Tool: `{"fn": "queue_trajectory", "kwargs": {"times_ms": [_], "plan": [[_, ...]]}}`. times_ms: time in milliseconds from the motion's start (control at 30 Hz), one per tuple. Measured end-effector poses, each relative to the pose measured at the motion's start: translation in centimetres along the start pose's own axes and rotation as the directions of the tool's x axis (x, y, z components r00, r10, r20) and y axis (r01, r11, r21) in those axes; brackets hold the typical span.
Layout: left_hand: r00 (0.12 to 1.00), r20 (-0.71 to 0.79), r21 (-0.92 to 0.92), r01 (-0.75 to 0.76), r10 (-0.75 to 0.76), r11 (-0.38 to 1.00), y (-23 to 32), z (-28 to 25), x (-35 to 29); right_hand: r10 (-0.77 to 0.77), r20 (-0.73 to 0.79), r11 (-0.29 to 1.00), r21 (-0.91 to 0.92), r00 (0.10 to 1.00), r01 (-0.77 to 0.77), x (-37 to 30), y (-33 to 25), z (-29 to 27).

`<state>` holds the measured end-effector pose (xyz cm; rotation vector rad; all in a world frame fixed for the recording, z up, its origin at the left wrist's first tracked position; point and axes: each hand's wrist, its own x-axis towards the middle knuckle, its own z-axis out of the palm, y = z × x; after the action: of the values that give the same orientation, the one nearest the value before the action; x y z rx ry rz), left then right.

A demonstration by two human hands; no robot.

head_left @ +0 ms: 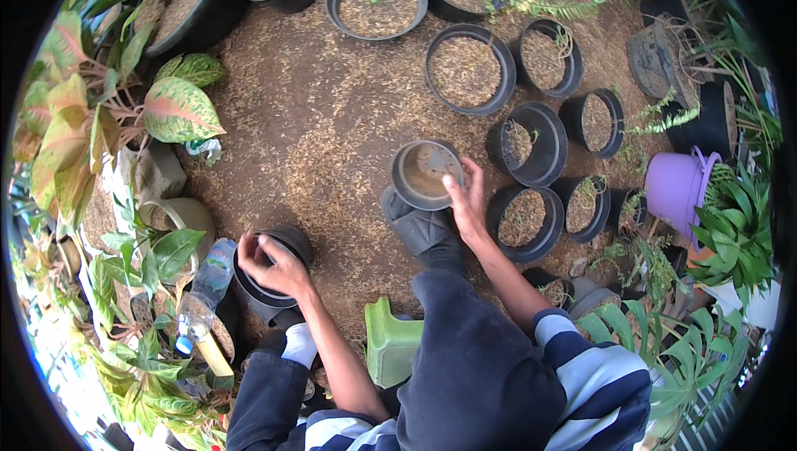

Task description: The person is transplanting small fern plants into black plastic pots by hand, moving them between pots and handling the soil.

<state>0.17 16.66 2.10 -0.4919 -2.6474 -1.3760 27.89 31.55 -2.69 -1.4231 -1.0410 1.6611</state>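
My right hand [469, 206] grips the rim of a small dark plant pot [427, 175], thumb on the inside wall and fingers around the outside. The pot is tilted so that its inner base shows, with brown soil stuck to it and holes in it. It is held above my right shoe [422, 231]. My left hand [276, 268], loosely curled with its fingers apart, hovers over a black pot [295, 243] beside my left foot. Nothing shows in that hand. The hand hides most of the black pot's inside.
Several black pots of dry, chaff-like mix [470, 71] stand ahead and to the right. A purple bucket [674, 189] is at the far right. A green plastic stool [392, 339] sits between my legs. Leafy plants [178, 110] and a plastic bottle [195, 316] line the left.
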Motion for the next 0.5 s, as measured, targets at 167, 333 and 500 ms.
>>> {"fn": "queue_trajectory", "kwargs": {"times_ms": [167,333,500], "plan": [[0.609,0.773,-0.178,0.478,-0.178,0.860,5.0,5.2,-2.2,0.149,0.383,0.988,-0.087,0.912,-0.125,0.9,-0.8,3.5],[0.649,0.750,-0.102,0.303,-0.127,0.947,2.1,7.9,-2.7,0.149,0.502,0.964,-0.267,0.852,-0.011,2.1,-0.4,5.2],[0.544,0.747,0.053,0.523,-0.382,0.850,1.6,7.1,-1.6,0.097,0.301,0.967,-0.253,0.949,-0.019,3.6,-0.2,2.5]]}}
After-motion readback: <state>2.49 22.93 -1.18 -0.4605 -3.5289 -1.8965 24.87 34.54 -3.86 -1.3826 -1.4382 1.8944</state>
